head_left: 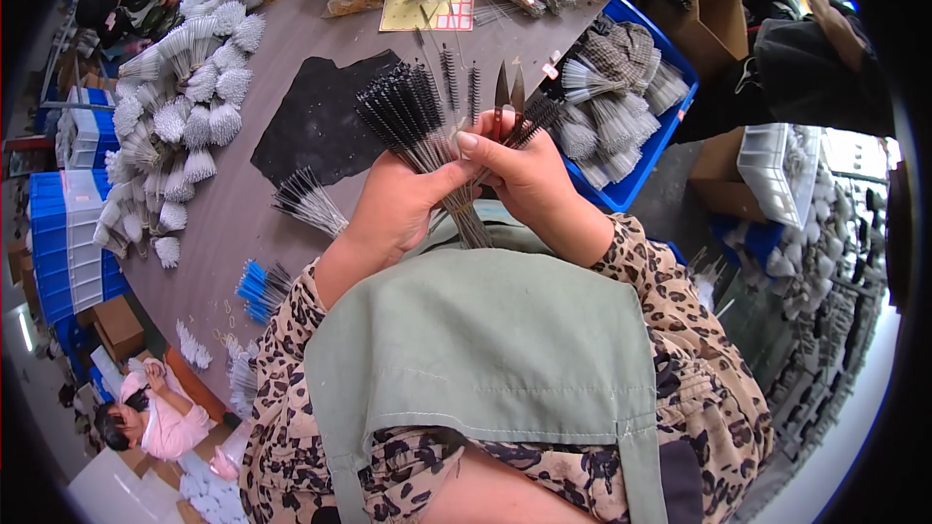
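A thick bundle of black-bristled wire brushes [396,114] stands in front of my chest, its bare wire stems pointing down. My left hand [396,202] is wrapped round it. My right hand [532,180] meets the left at the bundle's right side, thumb and fingers pinched at the stems. A pair of pointed metal snips [509,97] also sticks up from the right hand, blades apart. Several brushes stand apart from the bundle above my fingers, and a few more black bristles [539,119] show beside the snips. The exact finger hold is partly hidden.
A black sheet [316,121] lies on the brown table, with another brush bundle [309,202] near my left forearm. Many white brush bundles [184,87] cover the left side. A blue crate [626,196] of bundles stands right. Two people work at left; another person is at right.
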`<state>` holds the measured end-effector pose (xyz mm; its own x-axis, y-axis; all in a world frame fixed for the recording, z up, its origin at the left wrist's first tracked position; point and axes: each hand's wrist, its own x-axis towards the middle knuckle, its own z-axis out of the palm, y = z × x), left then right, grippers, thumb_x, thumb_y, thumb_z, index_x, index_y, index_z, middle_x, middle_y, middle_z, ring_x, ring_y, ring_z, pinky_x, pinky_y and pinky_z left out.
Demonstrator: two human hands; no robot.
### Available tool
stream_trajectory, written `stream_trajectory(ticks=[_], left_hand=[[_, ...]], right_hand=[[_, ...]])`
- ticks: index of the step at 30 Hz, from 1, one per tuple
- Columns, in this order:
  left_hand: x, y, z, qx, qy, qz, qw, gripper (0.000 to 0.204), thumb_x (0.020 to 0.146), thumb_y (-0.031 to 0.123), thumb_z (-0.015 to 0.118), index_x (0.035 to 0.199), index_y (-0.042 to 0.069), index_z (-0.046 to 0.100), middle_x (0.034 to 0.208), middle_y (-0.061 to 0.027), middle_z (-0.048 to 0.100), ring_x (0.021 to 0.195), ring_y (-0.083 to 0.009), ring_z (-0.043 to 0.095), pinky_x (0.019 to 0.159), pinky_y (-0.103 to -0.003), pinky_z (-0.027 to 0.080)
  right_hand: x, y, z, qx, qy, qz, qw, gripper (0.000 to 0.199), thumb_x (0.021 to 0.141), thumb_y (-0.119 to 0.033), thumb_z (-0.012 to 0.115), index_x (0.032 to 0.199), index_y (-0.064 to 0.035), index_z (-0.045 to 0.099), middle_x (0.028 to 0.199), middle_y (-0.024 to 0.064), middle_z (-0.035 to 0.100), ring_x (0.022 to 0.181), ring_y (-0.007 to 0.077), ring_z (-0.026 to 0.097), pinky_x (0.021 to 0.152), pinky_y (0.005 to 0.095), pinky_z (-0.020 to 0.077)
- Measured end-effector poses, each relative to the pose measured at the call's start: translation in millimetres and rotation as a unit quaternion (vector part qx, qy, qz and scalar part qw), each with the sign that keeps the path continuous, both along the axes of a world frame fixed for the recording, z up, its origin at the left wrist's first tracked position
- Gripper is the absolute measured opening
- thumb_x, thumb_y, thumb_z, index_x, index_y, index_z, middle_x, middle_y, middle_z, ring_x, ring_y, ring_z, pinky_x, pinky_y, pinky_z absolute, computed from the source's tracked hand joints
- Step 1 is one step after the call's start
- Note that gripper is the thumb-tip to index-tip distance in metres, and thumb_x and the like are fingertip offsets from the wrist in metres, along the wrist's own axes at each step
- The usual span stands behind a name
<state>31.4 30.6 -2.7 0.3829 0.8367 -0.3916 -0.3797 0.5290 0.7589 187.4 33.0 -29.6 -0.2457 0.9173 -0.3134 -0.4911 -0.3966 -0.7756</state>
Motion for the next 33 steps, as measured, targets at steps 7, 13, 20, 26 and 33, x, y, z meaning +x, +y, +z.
stream_trajectory(ticks=[7,13,20,26,33], left_hand=[[2.2,-7.1,-3.3,0.006,0.000,-0.012,1.000,0.031,0.085,0.003,0.064,0.116,0.000,0.059,0.109,-0.0070,0.063,0.095,-0.0157,0.062,0.080,-0.030,0.051],[-0.5,-8.3,-3.8,-0.012,-0.031,-0.011,0.999,0.031,0.086,0.004,0.063,0.116,-0.002,0.058,0.108,-0.0089,0.062,0.094,-0.0176,0.062,0.079,-0.031,0.053],[-1.5,-7.7,-5.8,-0.020,-0.032,0.011,0.999,0.020,0.089,0.002,0.057,0.109,-0.002,0.057,0.100,-0.0097,0.062,0.090,-0.0189,0.062,0.079,-0.036,0.055],[3.3,-9.0,-8.8,-0.032,-0.031,0.037,0.998,0.014,0.089,0.002,0.057,0.102,-0.002,0.058,0.097,-0.0096,0.061,0.089,-0.0183,0.061,0.080,-0.037,0.054],[-2.7,-9.9,-9.3,-0.020,0.001,0.055,0.998,0.013,0.086,0.001,0.061,0.098,-0.002,0.058,0.095,-0.0101,0.062,0.085,-0.0184,0.063,0.078,-0.034,0.055]], right_hand=[[-0.8,-8.1,-3.0,-0.011,0.016,-0.017,1.000,0.014,0.082,-0.014,0.070,0.086,-0.0059,0.059,0.082,0.0020,0.064,0.070,0.0090,0.060,0.055,0.0217,0.0466],[0.1,-8.3,-1.0,-0.016,0.035,-0.006,0.999,0.014,0.082,-0.014,0.070,0.085,-0.0059,0.060,0.081,0.0027,0.065,0.068,0.0098,0.060,0.051,0.0222,0.0465],[-1.2,-6.2,5.1,-0.045,0.038,0.002,0.998,0.018,0.082,-0.014,0.071,0.092,-0.0047,0.058,0.088,0.0071,0.066,0.062,0.0070,0.055,0.049,0.0188,0.0365],[6.4,-7.0,4.2,-0.050,0.066,-0.004,0.997,0.020,0.084,-0.018,0.069,0.095,-0.0035,0.060,0.090,0.0082,0.068,0.066,0.0095,0.059,0.051,0.0232,0.0474],[1.0,-7.5,2.3,-0.036,0.061,0.005,0.997,0.023,0.084,-0.015,0.068,0.101,-0.0040,0.057,0.080,-0.0006,0.060,0.057,0.0035,0.045,0.050,0.0184,0.0336]])
